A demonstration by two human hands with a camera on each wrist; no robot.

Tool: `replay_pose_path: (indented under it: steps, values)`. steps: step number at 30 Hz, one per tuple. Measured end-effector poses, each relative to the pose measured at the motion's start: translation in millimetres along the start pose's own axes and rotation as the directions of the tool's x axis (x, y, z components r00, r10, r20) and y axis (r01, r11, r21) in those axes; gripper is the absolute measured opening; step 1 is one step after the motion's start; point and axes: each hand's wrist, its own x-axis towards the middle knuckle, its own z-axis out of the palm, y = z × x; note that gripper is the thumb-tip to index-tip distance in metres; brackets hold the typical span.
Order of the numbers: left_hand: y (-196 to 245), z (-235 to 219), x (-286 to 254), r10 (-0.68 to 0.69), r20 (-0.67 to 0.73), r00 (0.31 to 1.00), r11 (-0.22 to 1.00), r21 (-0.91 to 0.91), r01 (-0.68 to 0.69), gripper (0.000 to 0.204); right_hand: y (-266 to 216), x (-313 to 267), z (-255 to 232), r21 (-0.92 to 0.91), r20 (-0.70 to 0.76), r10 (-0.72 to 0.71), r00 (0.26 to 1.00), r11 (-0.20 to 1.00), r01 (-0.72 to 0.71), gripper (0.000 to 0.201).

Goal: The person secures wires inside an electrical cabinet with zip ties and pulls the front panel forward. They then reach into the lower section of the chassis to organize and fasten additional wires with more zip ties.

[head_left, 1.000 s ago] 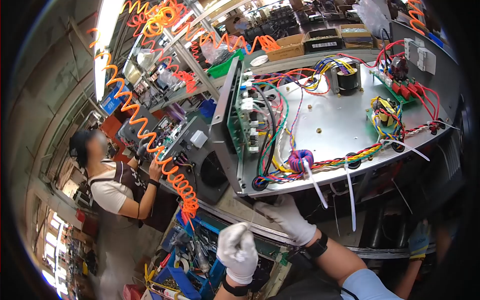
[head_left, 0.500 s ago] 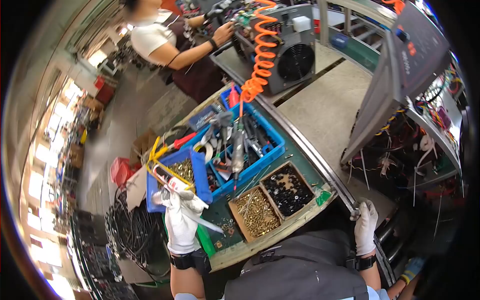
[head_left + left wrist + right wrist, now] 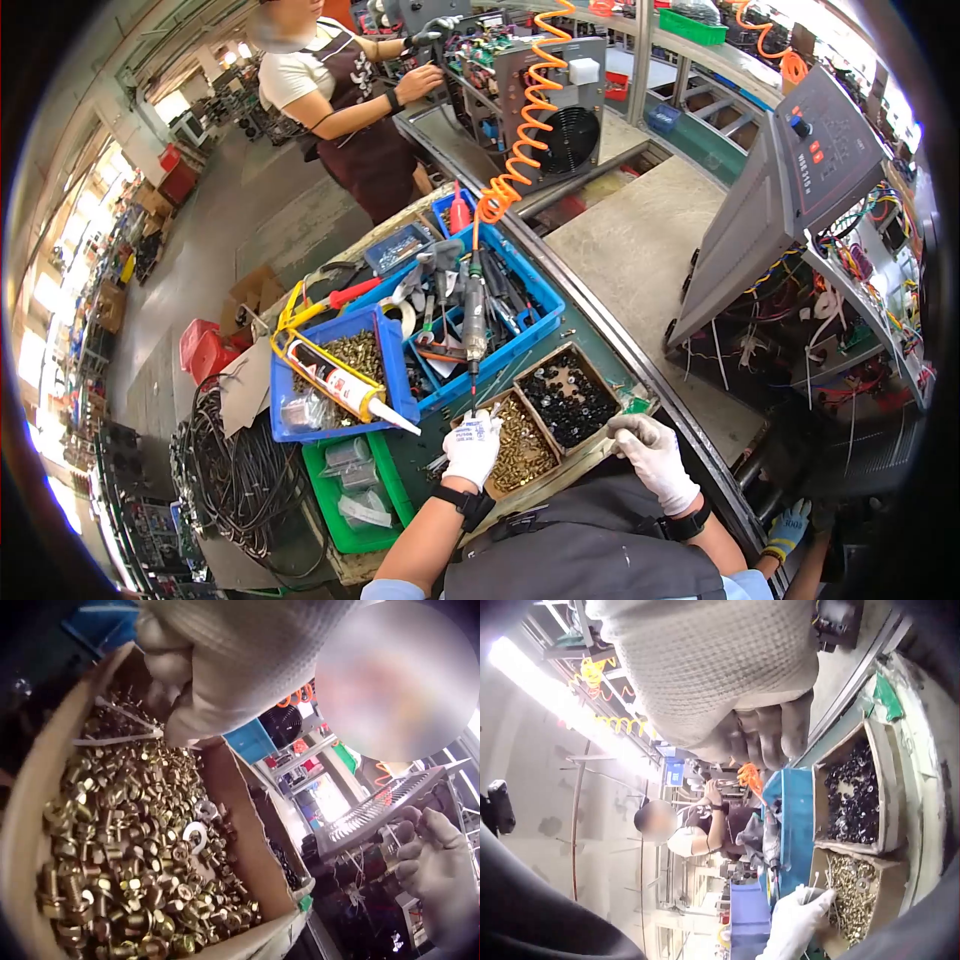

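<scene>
My gloved left hand (image 3: pixel 473 447) is over a cardboard box of brass-coloured screws (image 3: pixel 135 855). Its bent fingers pinch thin white cable ties (image 3: pixel 120 739), whose ends spread out above the screws. To the right, my gloved right hand (image 3: pixel 655 465) hovers by the bench edge near the box of small black parts (image 3: pixel 567 398). Its fingers are loosely curled, and nothing shows in them. The metal-cased machine (image 3: pixel 735 215) stands farther right with its wiring exposed and white ties hanging below it.
A blue tool tray (image 3: pixel 545 325) holds a screwdriver hanging from an orange coiled hose (image 3: pixel 520 150). A sealant tube (image 3: pixel 335 378) lies across a blue bin (image 3: pixel 300 432) beside a green bin (image 3: pixel 345 548). Another person (image 3: pixel 345 110) works at the far left; a blue-and-yellow gloved hand (image 3: pixel 788 528) shows lower right.
The head view has swung from the machine to the bench. My left hand has moved right, from the sealant tube to the screws. My right hand has come left from the rail.
</scene>
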Motion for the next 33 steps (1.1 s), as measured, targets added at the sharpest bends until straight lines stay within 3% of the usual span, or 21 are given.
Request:
replay_pose_path:
  steps: [3,6,12,14,16,18,20,22,24,25,26,28,29,31,32,33]
  values:
    - [-1,6,-5,-0.026,0.050,0.998,1.000,0.017,0.026,0.032,-1,-6,-14,0.119,-0.095,0.061,0.994,0.992,-0.050,0.020]
    - [-4,13,-8,-0.003,-0.008,1.000,1.000,-0.008,0.003,0.033,12,-10,-20,0.121,-0.113,0.111,0.987,0.988,-0.097,0.022]
    - [-3,6,-6,-0.046,-0.022,0.999,0.999,0.001,0.046,0.032,13,-7,-15,0.116,-0.073,0.056,0.996,0.992,-0.047,0.023]
    - [0,4,-4,-0.015,0.053,0.998,0.998,0.056,0.012,0.033,9,-7,-10,0.056,-0.059,0.041,0.997,0.998,-0.038,0.021]
    - [-5,12,-7,-0.013,0.016,1.000,1.000,0.012,0.012,0.030,12,-9,-10,0.109,-0.015,0.027,1.000,0.994,-0.026,0.021]
    - [-6,14,-13,0.034,-0.191,0.981,0.980,-0.185,-0.070,0.025,11,-12,-12,0.105,-0.017,0.017,1.000,0.994,-0.015,0.021]
    - [5,8,-27,0.031,-0.267,0.963,0.940,-0.319,-0.118,0.025,17,-14,-16,0.111,0.004,0.039,0.999,0.993,-0.039,0.022]
    - [17,-1,-31,0.055,-0.251,0.966,0.876,-0.452,-0.167,0.024,16,-14,-19,-0.108,0.085,-0.013,0.996,0.994,0.022,0.026]
    - [29,-8,-27,0.095,-0.302,0.949,0.841,-0.485,-0.238,0.024,-2,-15,-14,-0.320,0.176,-0.178,0.968,0.920,0.227,0.031]
    - [29,-3,-20,0.028,-0.216,0.976,0.780,-0.606,-0.156,0.025,-9,-13,-12,-0.316,0.226,-0.097,0.969,0.934,0.167,0.035]
    - [31,-3,-12,0.065,-0.231,0.971,0.776,-0.600,-0.195,0.021,-15,-11,-9,-0.271,0.275,-0.050,0.960,0.954,0.127,0.038]
    - [53,-26,-22,0.050,-0.120,0.992,0.354,-0.926,-0.130,0.015,-4,-3,-5,-0.345,0.252,-0.160,0.954,0.907,0.244,0.042]
    - [66,-43,-29,0.072,-0.121,0.990,0.356,-0.924,-0.139,0.015,-5,-1,-4,-0.337,0.219,-0.174,0.960,0.910,0.242,0.045]
    - [95,-75,-42,0.174,0.054,0.983,-0.004,-0.998,0.056,0.014,1,2,-2,-0.292,0.177,-0.206,0.962,0.923,0.251,0.045]
    - [106,-81,-44,0.203,0.026,0.979,-0.012,-1.000,0.029,0.017,1,2,-3,-0.249,0.154,-0.237,0.959,0.930,0.269,0.044]
    - [118,-85,-47,0.214,-0.013,0.977,-0.032,-0.999,-0.006,0.016,-17,-4,-7,-0.097,0.195,-0.067,0.978,0.992,0.087,0.041]
